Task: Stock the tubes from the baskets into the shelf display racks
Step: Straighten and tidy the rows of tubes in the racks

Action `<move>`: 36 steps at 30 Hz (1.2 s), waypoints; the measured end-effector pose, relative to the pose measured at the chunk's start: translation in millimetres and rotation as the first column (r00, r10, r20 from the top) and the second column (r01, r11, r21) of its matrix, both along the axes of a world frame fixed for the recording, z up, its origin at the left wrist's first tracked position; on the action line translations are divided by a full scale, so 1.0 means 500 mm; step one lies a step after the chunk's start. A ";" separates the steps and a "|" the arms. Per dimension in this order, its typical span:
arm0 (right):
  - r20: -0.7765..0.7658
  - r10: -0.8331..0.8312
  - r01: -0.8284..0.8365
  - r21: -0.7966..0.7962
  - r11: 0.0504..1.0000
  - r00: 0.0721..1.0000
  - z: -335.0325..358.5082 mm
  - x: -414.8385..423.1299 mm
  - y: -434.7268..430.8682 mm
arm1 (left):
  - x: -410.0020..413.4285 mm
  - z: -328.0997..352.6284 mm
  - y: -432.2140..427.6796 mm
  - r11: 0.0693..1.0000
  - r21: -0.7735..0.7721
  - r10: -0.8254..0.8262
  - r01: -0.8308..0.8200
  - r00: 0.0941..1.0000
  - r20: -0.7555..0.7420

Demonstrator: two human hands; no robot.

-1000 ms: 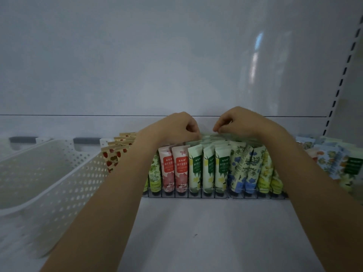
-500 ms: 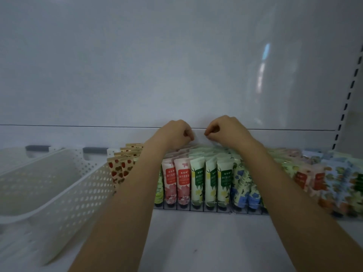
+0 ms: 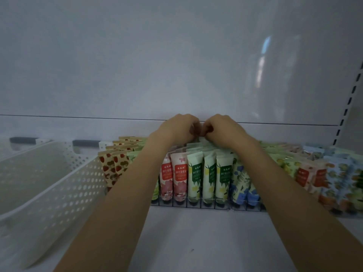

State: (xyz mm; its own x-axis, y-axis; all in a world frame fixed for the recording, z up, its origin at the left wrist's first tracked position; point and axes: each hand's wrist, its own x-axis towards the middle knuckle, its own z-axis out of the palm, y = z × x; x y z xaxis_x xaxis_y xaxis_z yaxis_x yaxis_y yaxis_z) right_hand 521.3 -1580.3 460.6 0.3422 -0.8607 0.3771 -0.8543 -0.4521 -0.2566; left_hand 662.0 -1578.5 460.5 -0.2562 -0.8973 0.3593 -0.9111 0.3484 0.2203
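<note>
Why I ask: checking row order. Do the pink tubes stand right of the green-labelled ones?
No, in the front row the pink tubes stand left of the green-labelled tubes.

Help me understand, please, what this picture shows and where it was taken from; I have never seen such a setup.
There is no machine here: a person wears a camera on the head, looking forward and down at their bare arms. The left hand and right hand are close together, fingers curled, over the back of the tubes, which stand in rows in a wire rack on a white shelf. A white holed basket is at the left. Whether the fingers hold a tube is hidden.
</note>
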 end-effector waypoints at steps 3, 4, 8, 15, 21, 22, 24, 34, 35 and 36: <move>0.053 0.043 -0.042 -0.025 0.999 0.998 0.012 -0.006 0.001 | -0.004 0.000 0.000 1.000 -0.019 0.022 -0.022 1.000 0.006; 0.052 0.053 -0.052 -0.018 0.998 0.997 0.012 -0.007 0.002 | -0.004 0.000 0.001 1.000 -0.017 0.027 -0.027 1.000 0.003; -0.008 0.062 -0.061 0.053 0.997 0.998 -0.005 -0.003 -0.001 | -0.006 -0.002 0.004 1.000 -0.010 0.011 -0.012 1.000 -0.024; 0.158 0.105 -0.115 0.055 0.992 0.982 0.028 -0.052 -0.008 | -0.003 -0.007 -0.005 1.000 -0.024 -0.006 0.006 1.000 -0.002; 0.089 0.098 -0.113 0.178 0.978 0.991 0.019 -0.076 -0.011 | -0.002 -0.008 -0.004 1.000 -0.012 -0.021 0.021 1.000 -0.023; 0.070 0.103 -0.114 0.182 0.977 0.992 0.014 -0.072 -0.013 | -0.001 -0.009 -0.004 1.000 -0.007 -0.020 0.020 0.999 -0.026; 0.023 0.104 -0.106 0.171 0.980 0.994 0.009 -0.063 -0.017 | -0.001 -0.009 -0.003 1.000 0.003 -0.021 0.021 0.999 -0.030; 0.056 0.129 -0.134 0.110 0.985 0.990 0.024 -0.076 -0.014 | -0.007 -0.004 -0.001 0.996 0.053 -0.071 0.069 0.997 0.026; 0.044 0.129 -0.133 0.129 0.983 0.991 0.020 -0.073 -0.014 | -0.007 -0.004 -0.001 0.996 0.059 -0.072 0.070 0.997 0.029; 0.028 0.126 -0.128 0.149 0.980 0.992 0.015 -0.069 -0.014 | -0.007 -0.004 -0.001 0.996 0.065 -0.071 0.069 0.997 0.030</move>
